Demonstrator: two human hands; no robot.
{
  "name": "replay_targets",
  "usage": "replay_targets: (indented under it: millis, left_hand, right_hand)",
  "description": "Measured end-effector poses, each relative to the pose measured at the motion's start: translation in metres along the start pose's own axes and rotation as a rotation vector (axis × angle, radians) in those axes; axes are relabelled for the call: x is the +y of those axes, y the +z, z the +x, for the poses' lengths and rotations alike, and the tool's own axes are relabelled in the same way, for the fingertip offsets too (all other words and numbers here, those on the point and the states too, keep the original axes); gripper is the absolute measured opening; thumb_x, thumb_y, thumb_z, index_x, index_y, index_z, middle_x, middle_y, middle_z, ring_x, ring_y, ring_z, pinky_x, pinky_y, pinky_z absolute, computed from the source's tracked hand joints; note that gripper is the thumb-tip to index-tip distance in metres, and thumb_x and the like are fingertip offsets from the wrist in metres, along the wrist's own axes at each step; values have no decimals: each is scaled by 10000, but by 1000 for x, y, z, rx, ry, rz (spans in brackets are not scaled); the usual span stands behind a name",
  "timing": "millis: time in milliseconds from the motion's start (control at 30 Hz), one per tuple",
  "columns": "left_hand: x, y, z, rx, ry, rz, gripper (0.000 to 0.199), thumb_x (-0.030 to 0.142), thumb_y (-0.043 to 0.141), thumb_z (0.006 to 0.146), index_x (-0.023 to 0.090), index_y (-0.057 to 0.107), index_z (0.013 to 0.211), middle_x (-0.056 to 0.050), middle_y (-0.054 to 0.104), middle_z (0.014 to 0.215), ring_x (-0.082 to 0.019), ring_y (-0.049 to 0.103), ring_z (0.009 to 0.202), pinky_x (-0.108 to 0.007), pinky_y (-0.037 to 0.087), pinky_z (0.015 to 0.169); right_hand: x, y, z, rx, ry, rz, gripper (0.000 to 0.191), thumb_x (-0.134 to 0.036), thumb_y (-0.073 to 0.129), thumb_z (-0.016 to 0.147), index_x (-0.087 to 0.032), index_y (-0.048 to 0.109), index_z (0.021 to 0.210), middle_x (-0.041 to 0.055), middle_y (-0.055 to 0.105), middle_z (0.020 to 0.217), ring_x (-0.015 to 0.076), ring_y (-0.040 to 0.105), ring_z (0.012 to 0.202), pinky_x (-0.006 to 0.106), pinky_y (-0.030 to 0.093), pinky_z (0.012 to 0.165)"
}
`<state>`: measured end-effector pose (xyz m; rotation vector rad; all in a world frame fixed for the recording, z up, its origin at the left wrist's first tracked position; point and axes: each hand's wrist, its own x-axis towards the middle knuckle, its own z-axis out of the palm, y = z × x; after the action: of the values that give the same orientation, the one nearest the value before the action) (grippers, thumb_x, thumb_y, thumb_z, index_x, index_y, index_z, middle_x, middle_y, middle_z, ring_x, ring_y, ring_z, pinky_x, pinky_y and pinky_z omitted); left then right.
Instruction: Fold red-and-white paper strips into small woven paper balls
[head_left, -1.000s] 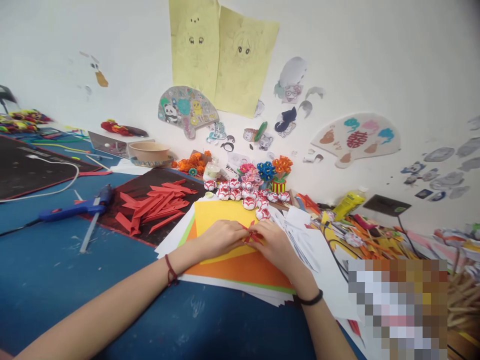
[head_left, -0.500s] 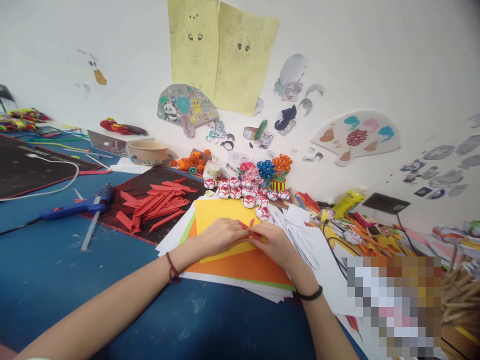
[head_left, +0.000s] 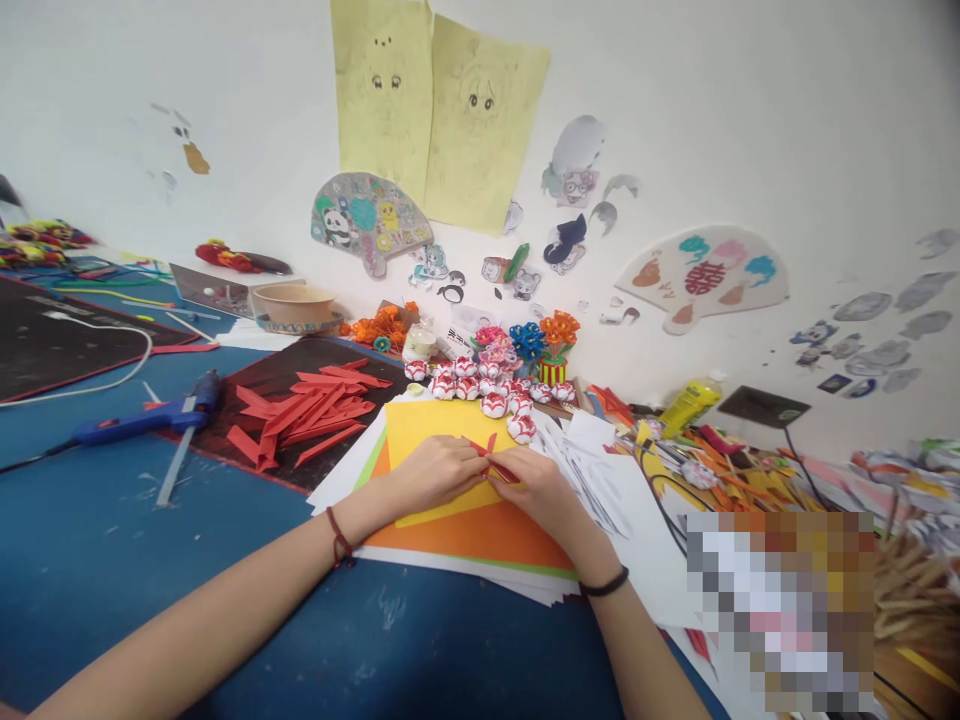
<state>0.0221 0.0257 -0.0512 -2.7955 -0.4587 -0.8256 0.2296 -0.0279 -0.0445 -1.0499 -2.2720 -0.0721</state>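
Over a stack of coloured sheets, both hands meet at a small folded red paper strip [head_left: 491,442]. My left hand [head_left: 442,468] is closed, its fingertips pinching the strip from the left. From the right, my right hand [head_left: 531,488] pinches the same piece between thumb and fingers. Much of the strip is hidden by the fingers, though one end sticks up. Beneath them lie a yellow sheet [head_left: 420,425] and an orange sheet [head_left: 480,545]. Just beyond the hands stand several red-and-white paper balls [head_left: 493,404].
Folded red paper strips [head_left: 304,410] lie piled on a dark mat [head_left: 225,435] at the left. A blue glue gun [head_left: 150,422] rests beside it. Craft flowers [head_left: 527,342] stand by the wall. A yellow bottle [head_left: 691,403] and paper scraps clutter the right.
The view has shifted slightly. Both hands stay together on the red strip, with the fingers moving only a little and the strip's upright end tilting slightly.
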Motion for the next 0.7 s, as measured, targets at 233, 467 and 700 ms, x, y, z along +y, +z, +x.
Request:
replay_targets:
  millis: [233, 467, 700]
  left_hand:
    - [0, -4, 1, -7, -3, -19, 333, 313, 385, 1015, 155, 646, 883, -58, 651, 769, -154, 605, 722, -256, 418, 651]
    - [0, -4, 1, -3, 5, -31, 341, 316, 381, 1017, 150, 651, 891, -60, 652, 763, -156, 615, 729, -251, 425, 660]
    - [0, -2, 0, -9, -8, -25, 340, 331, 378, 1018, 152, 638, 892, -54, 641, 768, -149, 600, 715, -246, 410, 648]
  right_hand:
    - [-2, -3, 1, -11, 7, 31, 210, -148, 568, 894, -184, 647, 1085, 91, 725, 955, 221, 676, 877, 343, 553, 781]
    - [-4, -5, 1, -9, 32, 61, 242, -126, 561, 873, -199, 657, 1083, 74, 722, 945, 204, 675, 853, 322, 548, 759]
    - [-3, -4, 1, -27, 13, 19, 206, -142, 557, 897, -187, 649, 1075, 77, 718, 923, 208, 665, 842, 327, 545, 750]
